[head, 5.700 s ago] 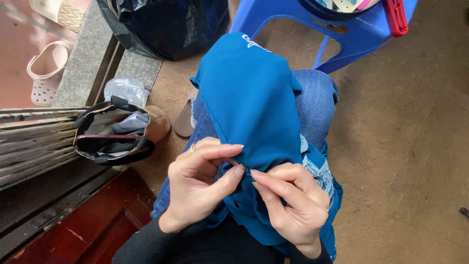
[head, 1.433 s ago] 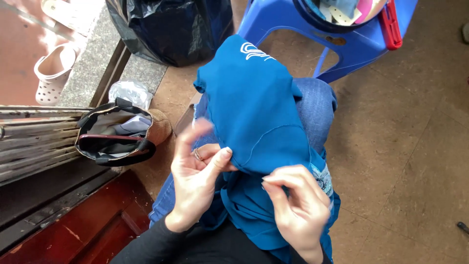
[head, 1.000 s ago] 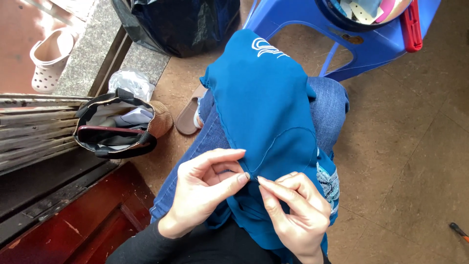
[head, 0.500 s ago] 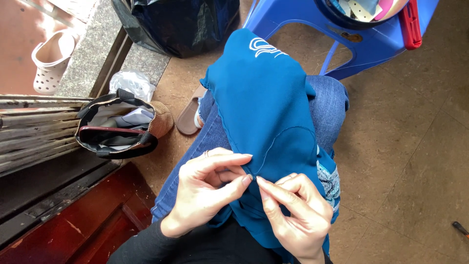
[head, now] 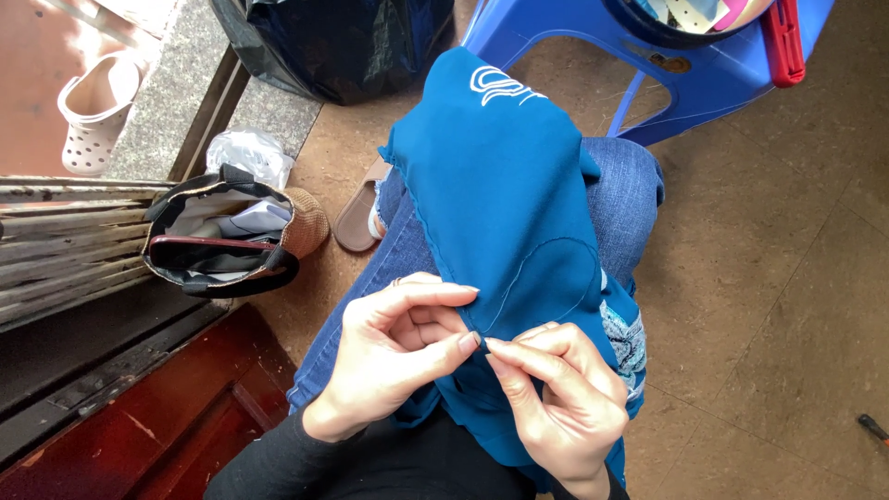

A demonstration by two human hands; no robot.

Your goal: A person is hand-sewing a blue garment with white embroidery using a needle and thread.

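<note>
While draped over the denim-clad lap (head: 620,185), laid flat and taut enough for the seam to be worked: teal-blue woven fabric garment (head: 505,194), long axis running from the pinch near the body up and away toward the knees, white embroidered end pointing to the far blue plastic stool (head: 593,37).

Off to the left, parked out of the way: pale perforated rubber clog (head: 93,111) on the red tiles, then open black handbag with red trim (head: 218,241) on the floor, mouth up, crumpled clear plastic bag (head: 245,153) just behind it, brown flat sandal (head: 356,218) beside the leg.

Centre now. Left hand (head: 394,356) curled, thumb and forefinger closed on the garment's edge. Right hand (head: 565,398) right against it, fingers (head: 514,347) likewise pinched shut on the same edge, tips nearly touching the left's. Probably steadying the curved line of pale stitching between the two grips; needle or thread too small to tell.

Far right, small dark tool with red handle (head: 870,428) on the brown floor, well apart.
</note>
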